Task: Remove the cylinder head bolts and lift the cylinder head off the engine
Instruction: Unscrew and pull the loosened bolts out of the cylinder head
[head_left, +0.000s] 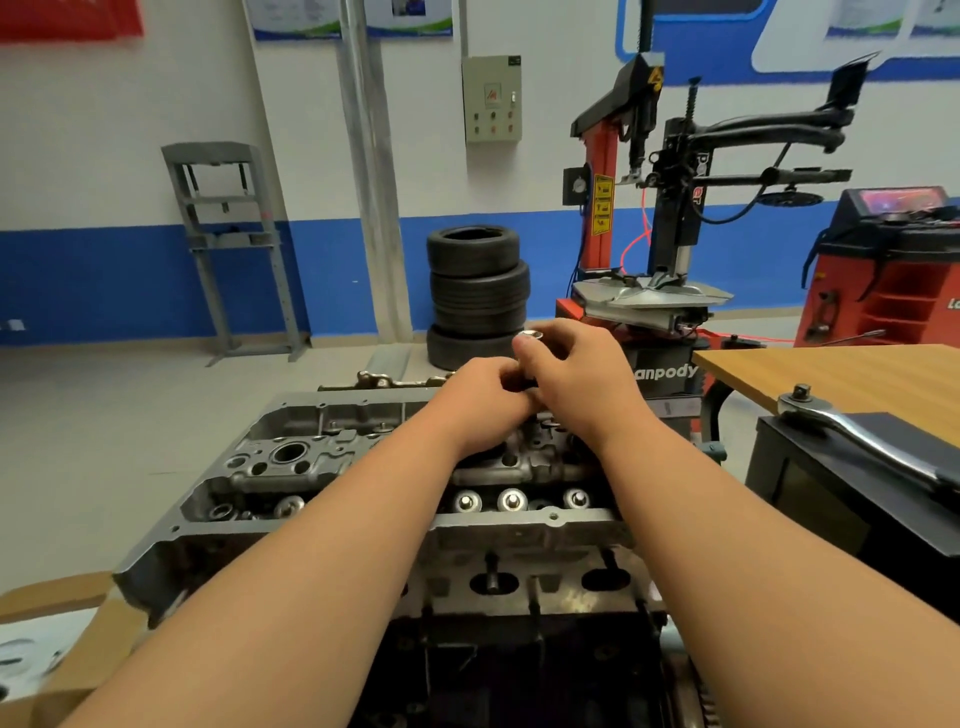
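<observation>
Both grips are closed on one bolt (531, 335): the right hand (576, 374) pinches its shiny head between thumb and fingers, and the left hand (483, 400) curls round the dark shank just below.

Beneath them the engine (519, 675) carries the cylinder head (291, 467), seated and not yet lifted, its valve gear open to view. To the right a wooden tabletop (857, 374) stands behind a dark case (831, 493), and a ratchet (852, 431) lies across the case's top. The bolt stands upright over the far side of the head, apparently drawn partly out of its bore.

I judge the main risk to be a slip. An oily shank could slide through the fingers and drop back into the bore or among the valve parts. Whether other bolts remain cannot be told; lifting the head with one still in would jam it.
</observation>
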